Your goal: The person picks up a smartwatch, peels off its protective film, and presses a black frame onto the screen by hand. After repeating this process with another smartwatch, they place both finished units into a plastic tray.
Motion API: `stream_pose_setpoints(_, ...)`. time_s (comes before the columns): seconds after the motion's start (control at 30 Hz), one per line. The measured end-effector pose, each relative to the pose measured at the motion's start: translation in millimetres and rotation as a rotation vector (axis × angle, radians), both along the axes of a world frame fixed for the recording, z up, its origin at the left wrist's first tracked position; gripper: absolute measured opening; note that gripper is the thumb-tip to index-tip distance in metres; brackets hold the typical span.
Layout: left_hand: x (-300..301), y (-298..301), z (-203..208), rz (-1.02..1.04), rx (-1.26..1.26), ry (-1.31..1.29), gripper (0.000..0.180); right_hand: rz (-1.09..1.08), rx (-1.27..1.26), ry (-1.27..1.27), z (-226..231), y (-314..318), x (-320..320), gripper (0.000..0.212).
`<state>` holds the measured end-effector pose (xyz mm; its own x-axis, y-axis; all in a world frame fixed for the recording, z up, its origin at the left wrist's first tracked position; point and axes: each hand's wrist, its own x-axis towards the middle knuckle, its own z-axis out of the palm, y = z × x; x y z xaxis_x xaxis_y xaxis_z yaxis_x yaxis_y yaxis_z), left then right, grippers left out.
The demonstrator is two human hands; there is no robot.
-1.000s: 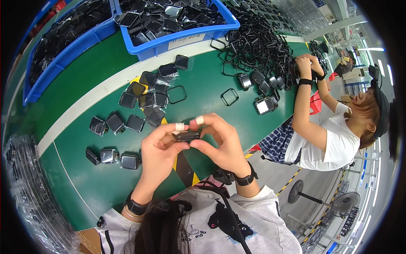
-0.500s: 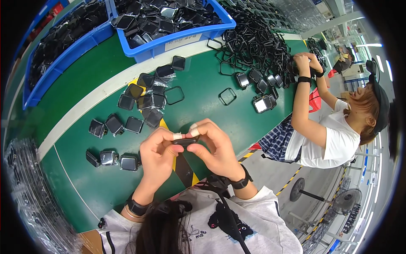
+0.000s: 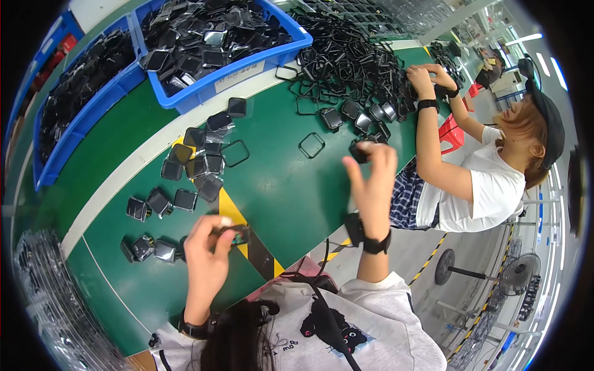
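Near the table's front edge, my left hand (image 3: 209, 250) pinches a small dark watch screen module (image 3: 237, 234), with some green circuit board showing on it. Farther right, my right hand (image 3: 376, 185) is raised with thumb and fingers apart. Its fingertips are beside a dark square watch unit (image 3: 359, 150), at the near end of a cluster of similar units (image 3: 364, 120). Whether they touch it is hard to tell. Left of centre, several dark square screen modules (image 3: 185, 199) lie in loose groups, some in clear film.
Two blue bins (image 3: 185, 102) of dark modules stand at the back left. A heap of black frames (image 3: 346, 55) lies at the back; single frames (image 3: 312, 145) lie on the green table (image 3: 278, 185). A co-worker (image 3: 495, 185) works on the right.
My hands have come apart from the dark piece they held together. My right hand has moved right to the watch units; my left is lower left, holding a module. The view has shifted.
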<state>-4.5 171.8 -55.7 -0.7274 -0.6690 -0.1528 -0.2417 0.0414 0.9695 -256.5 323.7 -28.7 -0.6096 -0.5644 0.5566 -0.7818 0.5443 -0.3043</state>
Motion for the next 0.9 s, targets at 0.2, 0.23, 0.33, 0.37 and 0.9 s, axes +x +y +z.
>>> stream_pose_setpoints(0.2, 9.0, 0.5, 21.2, 0.006, -0.497, -0.282, 0.022, -0.08, 0.078, -0.219, -19.1, 21.8, -19.7, 0.038)
stream_pose_setpoints(0.23, 7.1, 1.5, 23.6, -0.004, -0.73, -0.322, 0.026, -0.019, 0.084, -0.321, -16.6, 18.4, -11.3, 0.038)
stream_pose_setpoints(0.33, -13.9, 14.0, 33.7, 0.006, -0.468, -0.137, 0.034, 0.102, 0.099, -0.518, -3.5, 4.5, 19.5, 0.038)
stream_pose_setpoints(0.37, -20.1, 15.6, 35.7, 0.026, 0.027, 0.085, 0.04, 0.275, 0.05, -0.636, 1.1, -3.0, 31.8, 0.038)
stream_pose_setpoints(0.9, -29.1, -34.2, 3.8, 0.336, 0.662, 0.647, 0.041, 0.629, 0.111, -0.426, 0.5, -153.1, 19.0, 0.025)
